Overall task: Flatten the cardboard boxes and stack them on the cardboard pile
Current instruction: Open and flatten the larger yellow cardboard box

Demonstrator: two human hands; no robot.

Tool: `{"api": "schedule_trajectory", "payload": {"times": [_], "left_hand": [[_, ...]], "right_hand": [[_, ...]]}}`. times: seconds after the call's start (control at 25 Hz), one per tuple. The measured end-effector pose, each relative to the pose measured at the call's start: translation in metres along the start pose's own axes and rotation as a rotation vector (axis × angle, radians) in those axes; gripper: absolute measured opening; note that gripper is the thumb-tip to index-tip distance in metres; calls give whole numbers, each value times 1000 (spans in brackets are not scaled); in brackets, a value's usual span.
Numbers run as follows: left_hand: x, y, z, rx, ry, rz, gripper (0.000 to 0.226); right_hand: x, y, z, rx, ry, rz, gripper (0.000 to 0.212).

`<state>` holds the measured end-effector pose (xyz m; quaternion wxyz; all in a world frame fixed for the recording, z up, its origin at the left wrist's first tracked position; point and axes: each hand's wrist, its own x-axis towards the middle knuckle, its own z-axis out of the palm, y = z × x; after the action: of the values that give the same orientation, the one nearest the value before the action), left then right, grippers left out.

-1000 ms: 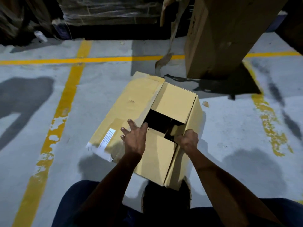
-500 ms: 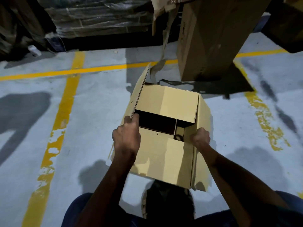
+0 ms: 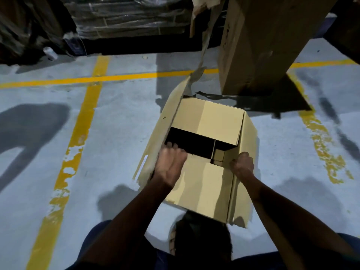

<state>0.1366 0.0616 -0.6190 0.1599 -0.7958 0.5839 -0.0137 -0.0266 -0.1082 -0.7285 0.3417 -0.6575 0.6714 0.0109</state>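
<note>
I have the cardboard box (image 3: 206, 162) on the floor (image 3: 116, 117) just in front of me, still boxy, its top flaps only partly parted over a dark gap. My left hand (image 3: 170, 164) lies flat with straight fingers on the near flap at the gap's edge; my right hand (image 3: 242, 164) grips the right flap's edge. Flattening is barely started, I judge; stacking remains, and I can't pick out the pile.
</note>
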Motion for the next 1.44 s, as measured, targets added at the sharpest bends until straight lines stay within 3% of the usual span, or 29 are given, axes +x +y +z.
{"api": "schedule_trajectory", "payload": {"times": [0.08, 0.16, 0.36, 0.52, 0.64, 0.8, 0.88, 1.24, 1.44], "left_hand": [[2, -12, 2, -16, -53, -182, 38], [2, -25, 13, -102, -137, -298, 66], [6, -46, 39, -354, -193, -367, 82], [17, -64, 65, -468, -130, -433, 91], [22, -86, 87, -455, -72, -539, 99], [32, -97, 108, -609, 29, -693, 111], [41, -95, 117, -661, -1, -768, 116], [45, -91, 140, -682, -128, -729, 122], [53, -95, 147, -738, -127, -746, 112]], "right_hand": [[2, 1, 2, 12, -4, -4, 47], [2, 1, 4, 21, 4, -11, 52], [0, -1, 10, -28, 15, 1, 67], [5, -6, 10, -36, -4, 162, 84], [8, -6, 11, -27, 2, 177, 80], [10, -4, 17, -25, 53, 141, 66], [9, -5, 20, -40, 78, 126, 64], [8, -7, 26, -108, 179, 140, 58], [2, -9, 28, -119, 247, 110, 44]]}}
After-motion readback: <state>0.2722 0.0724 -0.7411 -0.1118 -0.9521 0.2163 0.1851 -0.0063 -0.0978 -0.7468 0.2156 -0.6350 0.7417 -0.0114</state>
